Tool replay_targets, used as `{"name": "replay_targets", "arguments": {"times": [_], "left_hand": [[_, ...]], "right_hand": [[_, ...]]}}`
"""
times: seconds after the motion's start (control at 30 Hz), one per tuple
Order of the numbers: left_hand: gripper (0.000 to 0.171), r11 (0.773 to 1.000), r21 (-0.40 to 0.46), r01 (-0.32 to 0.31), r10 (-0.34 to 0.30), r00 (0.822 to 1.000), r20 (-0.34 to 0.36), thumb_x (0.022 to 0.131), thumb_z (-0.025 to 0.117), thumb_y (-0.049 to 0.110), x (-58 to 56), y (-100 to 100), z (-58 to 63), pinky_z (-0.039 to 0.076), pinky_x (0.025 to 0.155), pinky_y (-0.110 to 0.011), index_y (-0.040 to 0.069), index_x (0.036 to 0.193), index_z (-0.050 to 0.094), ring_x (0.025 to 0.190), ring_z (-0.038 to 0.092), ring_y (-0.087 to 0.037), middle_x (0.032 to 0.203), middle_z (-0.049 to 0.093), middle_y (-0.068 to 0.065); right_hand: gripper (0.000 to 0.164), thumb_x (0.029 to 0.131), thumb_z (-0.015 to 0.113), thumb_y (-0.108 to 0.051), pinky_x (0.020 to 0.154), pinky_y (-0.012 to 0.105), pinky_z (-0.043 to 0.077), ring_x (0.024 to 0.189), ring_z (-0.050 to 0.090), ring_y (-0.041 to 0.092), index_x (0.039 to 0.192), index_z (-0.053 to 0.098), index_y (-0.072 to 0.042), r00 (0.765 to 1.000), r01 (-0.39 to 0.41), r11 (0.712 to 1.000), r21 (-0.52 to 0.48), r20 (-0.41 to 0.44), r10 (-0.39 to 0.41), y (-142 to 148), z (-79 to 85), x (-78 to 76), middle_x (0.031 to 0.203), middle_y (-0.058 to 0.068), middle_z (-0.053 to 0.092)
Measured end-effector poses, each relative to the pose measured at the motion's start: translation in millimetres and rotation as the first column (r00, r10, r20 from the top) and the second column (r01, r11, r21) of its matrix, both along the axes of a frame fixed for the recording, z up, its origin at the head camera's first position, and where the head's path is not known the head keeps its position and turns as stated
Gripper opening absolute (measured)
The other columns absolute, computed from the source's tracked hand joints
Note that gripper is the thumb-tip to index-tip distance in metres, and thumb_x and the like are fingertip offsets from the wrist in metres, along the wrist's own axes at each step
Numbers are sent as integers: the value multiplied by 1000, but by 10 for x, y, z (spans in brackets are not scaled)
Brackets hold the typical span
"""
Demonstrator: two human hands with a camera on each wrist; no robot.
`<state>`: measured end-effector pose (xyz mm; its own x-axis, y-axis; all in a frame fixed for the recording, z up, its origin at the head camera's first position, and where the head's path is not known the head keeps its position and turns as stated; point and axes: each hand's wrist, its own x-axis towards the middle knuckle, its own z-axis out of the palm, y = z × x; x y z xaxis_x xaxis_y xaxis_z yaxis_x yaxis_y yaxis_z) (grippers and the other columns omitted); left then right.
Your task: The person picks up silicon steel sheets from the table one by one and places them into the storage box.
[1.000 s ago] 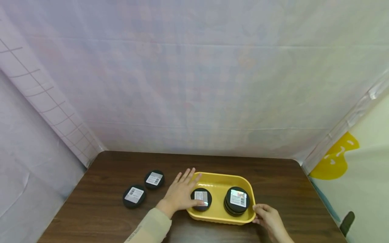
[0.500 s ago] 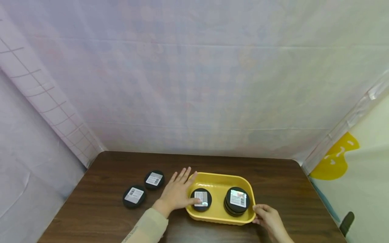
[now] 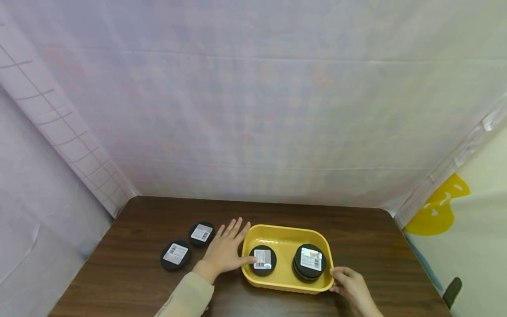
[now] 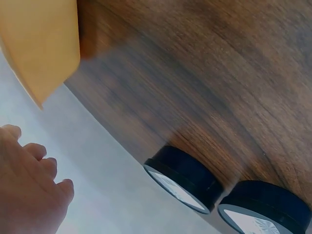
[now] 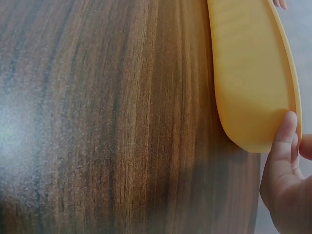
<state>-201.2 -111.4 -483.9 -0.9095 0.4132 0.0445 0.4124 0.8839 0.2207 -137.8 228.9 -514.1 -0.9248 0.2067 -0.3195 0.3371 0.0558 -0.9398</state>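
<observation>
A yellow plastic basket (image 3: 284, 288) stands on the brown table. Inside, at its left end, is a flat round black jar (image 3: 269, 269) with a white barcode label on top; at its right end are similar black jars (image 3: 310, 263) in a stack. My left hand (image 3: 222, 254) spreads its fingers beside the basket's left end, its thumb reaching over the rim and overlapping the single jar's edge. At the front right corner my right hand (image 3: 350, 285) pinches the rim; the right wrist view shows fingers (image 5: 282, 151) against the outer wall and the thumb at the rim.
Left of the basket, two more black jars (image 3: 175, 255) with labels lie on the wood-grain table (image 3: 130, 264). A pale sheet (image 3: 253, 110) rises behind the table's far edge, and white sheets hang at both sides.
My left hand has slid left, drawing its fingers off the basket and its thumb back from the middle of the single jar. My right hand, the basket and the jars stay put.
</observation>
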Motion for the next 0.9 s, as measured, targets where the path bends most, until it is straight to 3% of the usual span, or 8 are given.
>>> {"name": "replay_targets", "arguments": {"times": [0.6,0.9], "left_hand": [[83,998,13,-61,61,998,23,86,47,63,8,-146,-13,11,113,-49,17,150,22,141,13,-29,154,17,-12],[70,996,0,-85,85,996,-10,92,42,56,5,-203,-64,13,112,-51,18,149,26,140,17,-30,153,20,-12]], "right_hand": [[23,90,53,-3,57,27,53,63,54,16,101,55,17,1000,-19,1000,-9,5,19,18,-48,-17,73,8,55],[24,90,55,-5,56,27,53,63,54,16,100,55,17,1000,-1,1000,-17,24,1,12,-33,-26,73,8,55]]}}
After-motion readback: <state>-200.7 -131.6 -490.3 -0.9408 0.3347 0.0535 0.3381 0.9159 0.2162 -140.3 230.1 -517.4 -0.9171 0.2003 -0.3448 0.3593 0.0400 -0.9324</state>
